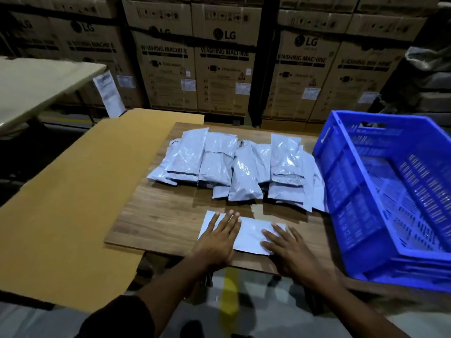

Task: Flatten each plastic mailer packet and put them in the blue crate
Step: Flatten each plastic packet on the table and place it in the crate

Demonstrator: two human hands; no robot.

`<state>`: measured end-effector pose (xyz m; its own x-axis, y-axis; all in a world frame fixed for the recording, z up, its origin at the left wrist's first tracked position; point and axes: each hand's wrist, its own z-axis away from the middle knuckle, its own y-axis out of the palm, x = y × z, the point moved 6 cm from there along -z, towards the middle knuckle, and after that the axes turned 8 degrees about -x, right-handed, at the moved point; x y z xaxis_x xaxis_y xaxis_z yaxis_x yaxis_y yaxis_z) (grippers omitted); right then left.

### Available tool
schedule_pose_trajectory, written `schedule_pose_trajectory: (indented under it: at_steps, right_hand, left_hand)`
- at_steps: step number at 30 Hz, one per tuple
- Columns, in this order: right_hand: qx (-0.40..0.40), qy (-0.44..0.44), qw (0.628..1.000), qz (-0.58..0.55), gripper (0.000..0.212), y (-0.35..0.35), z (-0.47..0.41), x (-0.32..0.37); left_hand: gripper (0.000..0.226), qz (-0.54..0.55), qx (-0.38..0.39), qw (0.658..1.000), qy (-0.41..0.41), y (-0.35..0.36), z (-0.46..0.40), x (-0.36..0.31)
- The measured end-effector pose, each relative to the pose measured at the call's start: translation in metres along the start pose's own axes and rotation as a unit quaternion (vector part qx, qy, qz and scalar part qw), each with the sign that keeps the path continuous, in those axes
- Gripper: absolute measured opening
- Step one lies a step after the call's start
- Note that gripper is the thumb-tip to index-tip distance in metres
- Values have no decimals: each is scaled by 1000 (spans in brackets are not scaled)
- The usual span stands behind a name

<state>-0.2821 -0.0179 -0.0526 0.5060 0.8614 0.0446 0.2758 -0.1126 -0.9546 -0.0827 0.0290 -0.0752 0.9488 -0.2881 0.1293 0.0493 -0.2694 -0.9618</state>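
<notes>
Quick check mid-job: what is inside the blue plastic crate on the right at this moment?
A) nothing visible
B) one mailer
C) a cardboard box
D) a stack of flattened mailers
A: the blue plastic crate shows only its bare slotted floor and walls, while both hands press one grey plastic mailer packet flat on the wooden board.

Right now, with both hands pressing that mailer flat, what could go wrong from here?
1. The flattened mailer under the left hand and right hand lies close to the wooden board's near edge; a hard sweep might push it off.
2. The pile of unflattened mailers overlaps loosely, and its right side nearly touches the blue crate; lifting one could drag others along.
3. The crate overhangs the board's right side, so it may shift when loaded.
</notes>
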Motion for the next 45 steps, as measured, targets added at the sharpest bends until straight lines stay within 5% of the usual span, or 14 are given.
schedule_pose_trajectory:
  at_steps: [4, 9, 13, 20, 36, 45]
  right_hand:
    - [4, 67, 997, -24, 49, -1, 13, -3]
    - [-16, 140, 990, -28, 51, -4, -24, 6]
    - [46, 135, 990, 0, 56, 27, -31, 24]
    - [51, 129, 990, 19, 58, 46, -21, 23]
    - [72, 137, 988, 7, 59, 48, -20, 25]
    - [89, 136, 987, 1, 61, 45, -19, 25]
  left_hand:
    - [80, 42, -18, 999, -27, -11, 4, -9]
    - [61, 66, -47, 993, -82, -25, -20, -23]
    - [62, 71, 1, 989, -129, 1, -16, -28]
    - [62, 83, -43, 986, -136, 10, -7, -30]
    - [67, 129, -4, 978, -161, 26, -2, -27]
    - [72, 95, -5, 956, -277, 25, 24, 15]
